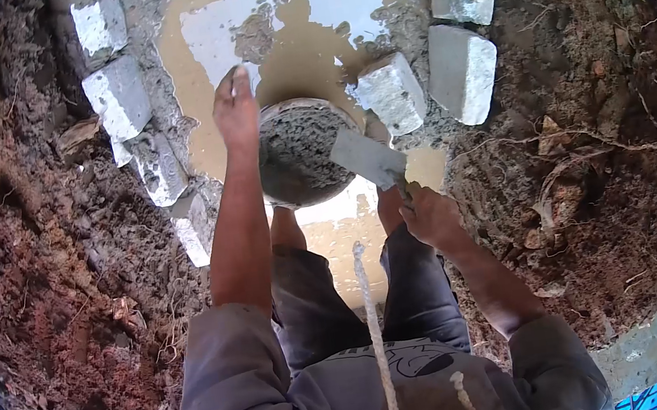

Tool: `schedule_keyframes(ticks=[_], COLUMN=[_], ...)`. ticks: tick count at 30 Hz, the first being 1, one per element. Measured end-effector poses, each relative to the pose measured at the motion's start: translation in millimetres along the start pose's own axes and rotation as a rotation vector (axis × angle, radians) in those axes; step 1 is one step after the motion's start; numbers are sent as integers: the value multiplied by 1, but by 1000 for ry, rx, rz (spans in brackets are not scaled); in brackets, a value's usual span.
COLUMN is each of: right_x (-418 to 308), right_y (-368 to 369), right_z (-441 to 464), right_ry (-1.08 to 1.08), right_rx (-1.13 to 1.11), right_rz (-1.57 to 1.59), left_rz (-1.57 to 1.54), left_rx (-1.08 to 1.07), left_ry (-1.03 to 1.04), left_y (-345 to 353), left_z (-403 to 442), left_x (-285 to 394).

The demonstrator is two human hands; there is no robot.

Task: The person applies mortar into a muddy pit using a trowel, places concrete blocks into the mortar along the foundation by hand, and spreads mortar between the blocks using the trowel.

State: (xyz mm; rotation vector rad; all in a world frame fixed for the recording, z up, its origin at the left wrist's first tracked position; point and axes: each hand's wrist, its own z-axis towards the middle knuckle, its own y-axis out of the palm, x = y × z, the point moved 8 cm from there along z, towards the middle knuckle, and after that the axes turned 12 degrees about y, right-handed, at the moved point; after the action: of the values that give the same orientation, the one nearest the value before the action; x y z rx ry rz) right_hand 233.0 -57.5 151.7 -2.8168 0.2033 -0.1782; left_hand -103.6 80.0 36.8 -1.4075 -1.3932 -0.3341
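A round basin (276, 196) of wet grey mortar (300, 146) sits in front of my legs. My right hand (433, 216) is wrapped round the handle of a trowel (370, 158). The trowel's flat, roughly rectangular blade reaches over the basin's right side, its tip above the mortar. My left hand (236, 109) is raised just beyond the basin's upper left, fingers pointing forward and slightly bent, with nothing visible in it. Just right of the basin lies a tilted pale block (393, 94), apart from the rows at the sides.
Rows of mortared blocks run along the left (117, 98) and right (464, 71). Muddy water (309, 58) covers the floor between them. Steep earth banks (67, 297) rise on both sides, with roots (579, 155) sticking out on the right.
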Motion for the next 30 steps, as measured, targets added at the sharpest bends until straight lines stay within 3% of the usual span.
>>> schedule_keyframes(ticks=[3, 5, 6, 8, 11, 12, 13, 16, 17, 19, 24, 27, 30], right_x=[-27, -49, -54, -58, -57, -59, -74, -97, -84, -89, -163, -182, -174], right_y=[39, 37, 40, 38, 57, 64, 79, 123, 147, 158, 195, 214, 224], right_z=[20, 42, 49, 57, 68, 73, 81, 115, 129, 101, 136, 146, 146], right_ry=[63, 60, 63, 99, 117, 111, -52, 68, 26, 20, -157, -150, -333], right_rx=[118, 217, 250, 209, 121, 88, 58, -271, -162, -155, -88, 23, 213], right_rz=[-149, -209, -246, -289, -346, -360, -450, -384, -312, -223, -94, -7, 128], left_rz=[-5, 154, 55, -193, -831, -837, -838, -852, -763, -661, -566, -593, -624], left_rx=[42, -73, -128, -120, 78, 103, 132, 244, 285, 310, 311, 329, 283], left_ry=[-206, -302, -267, -483, -759, -769, -777, -723, -707, -682, -677, -641, -593], left_y=[-70, -78, -68, -52, -27, -22, -17, -13, -17, -25, -28, -43, -35], left_z=[-49, -88, -108, -139, -155, -159, -165, -159, -158, -146, -125, -112, -103], left_x=[-73, -137, -145, -152, -171, -180, -191, -201, -210, -183, -182, -195, -202])
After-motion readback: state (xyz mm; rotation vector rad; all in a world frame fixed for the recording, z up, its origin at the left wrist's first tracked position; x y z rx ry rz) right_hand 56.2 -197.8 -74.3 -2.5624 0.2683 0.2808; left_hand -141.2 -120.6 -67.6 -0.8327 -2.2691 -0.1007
